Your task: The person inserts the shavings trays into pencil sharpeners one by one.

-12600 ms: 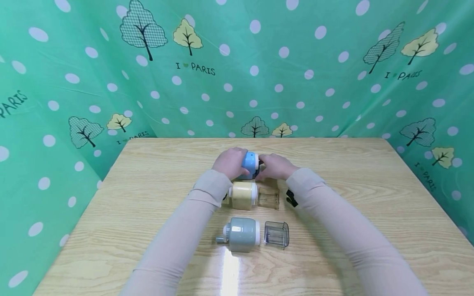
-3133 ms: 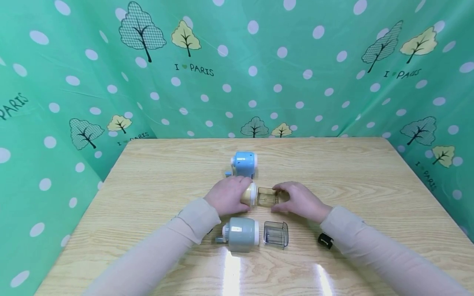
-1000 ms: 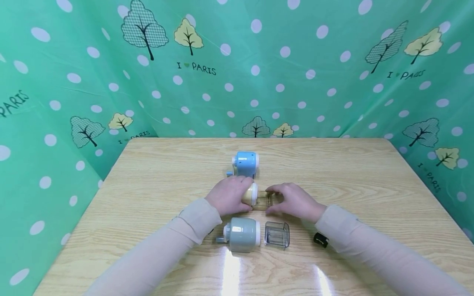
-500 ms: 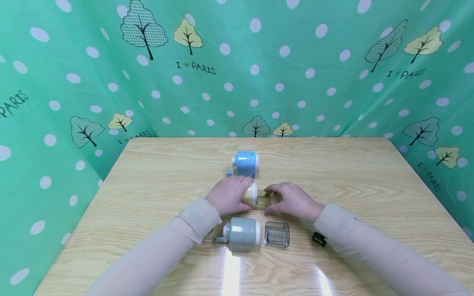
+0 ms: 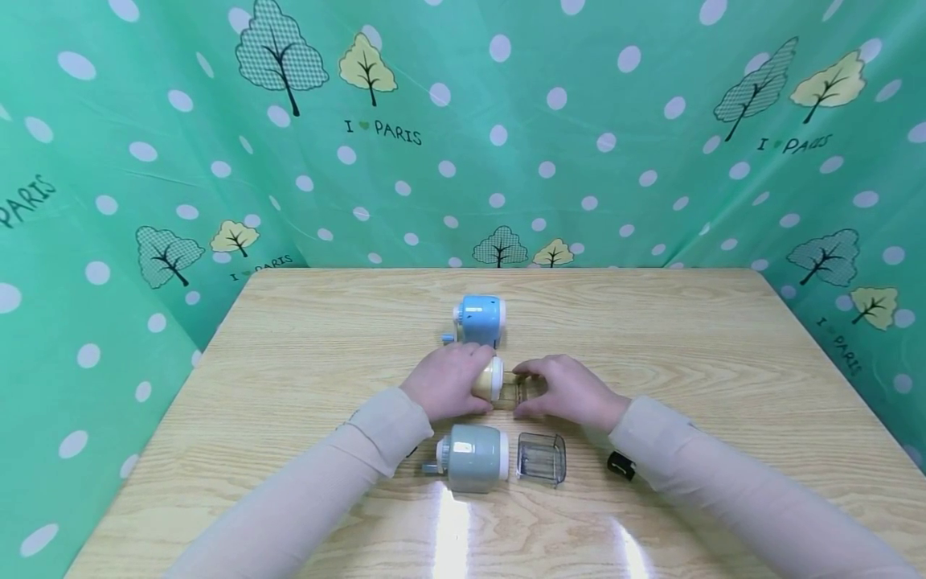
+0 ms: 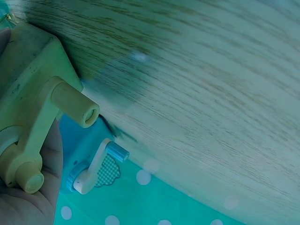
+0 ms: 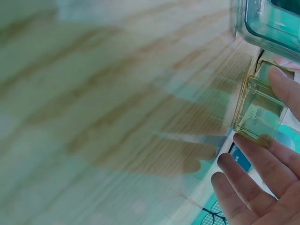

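My left hand [image 5: 444, 384] grips the yellow crank pencil sharpener [image 5: 486, 383], which lies on the table with its white-rimmed end to the right. In the left wrist view the sharpener's crank handle [image 6: 75, 105] points away from the palm. My right hand [image 5: 570, 392] pinches the clear amber shavings drawer [image 7: 258, 115] between thumb and forefinger; the other fingers are spread. The drawer sits right at the sharpener's right end, seemingly partly inside it. Behind stands the blue pencil sharpener [image 5: 481, 318], and in front lies the grey-green pencil sharpener [image 5: 473, 457].
A clear grey shavings drawer [image 5: 541, 458] lies apart from the grey-green sharpener, just to its right. The wooden table [image 5: 325, 338] ends at a green dotted curtain [image 5: 405, 201] behind and at the sides. A black strap piece [image 5: 620, 466] shows under the right sleeve.
Both hands were at the blue sharpener earliest, then came to the yellow one. The right hand has since moved left with the amber drawer, bringing it closer to the sharpener; the left hand holds still.
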`<control>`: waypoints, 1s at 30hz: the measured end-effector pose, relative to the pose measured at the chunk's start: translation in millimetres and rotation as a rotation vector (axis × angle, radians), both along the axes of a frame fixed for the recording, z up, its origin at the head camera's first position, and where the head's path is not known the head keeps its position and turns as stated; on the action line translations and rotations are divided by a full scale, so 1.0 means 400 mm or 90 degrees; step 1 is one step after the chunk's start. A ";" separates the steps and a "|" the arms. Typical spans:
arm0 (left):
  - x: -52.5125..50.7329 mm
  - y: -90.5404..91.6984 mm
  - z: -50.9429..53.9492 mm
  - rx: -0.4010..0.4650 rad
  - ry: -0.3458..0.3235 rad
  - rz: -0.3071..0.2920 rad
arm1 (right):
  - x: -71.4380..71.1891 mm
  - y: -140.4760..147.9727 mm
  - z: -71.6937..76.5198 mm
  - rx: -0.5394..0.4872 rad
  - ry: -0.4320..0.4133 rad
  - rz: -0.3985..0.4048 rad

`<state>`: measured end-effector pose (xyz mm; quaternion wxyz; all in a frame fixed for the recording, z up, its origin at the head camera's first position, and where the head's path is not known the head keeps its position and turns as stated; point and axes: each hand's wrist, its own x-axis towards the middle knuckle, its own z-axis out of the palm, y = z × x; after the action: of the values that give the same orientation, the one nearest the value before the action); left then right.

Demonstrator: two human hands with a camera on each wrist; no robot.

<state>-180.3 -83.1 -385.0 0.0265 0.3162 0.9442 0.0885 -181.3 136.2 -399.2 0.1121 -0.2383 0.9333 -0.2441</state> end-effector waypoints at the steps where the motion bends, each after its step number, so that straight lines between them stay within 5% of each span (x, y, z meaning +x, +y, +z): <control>1: 0.000 0.000 0.000 0.000 0.000 0.000 | 0.000 -0.001 0.000 0.000 0.001 0.001; 30: -0.001 0.002 0.000 0.004 0.006 -0.004 | 0.000 -0.022 0.007 0.000 0.008 0.015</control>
<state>-180.8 -82.2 -385.0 0.0210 0.3198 0.9430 0.0901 -181.5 127.6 -396.4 0.1088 -0.2510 0.9311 -0.2413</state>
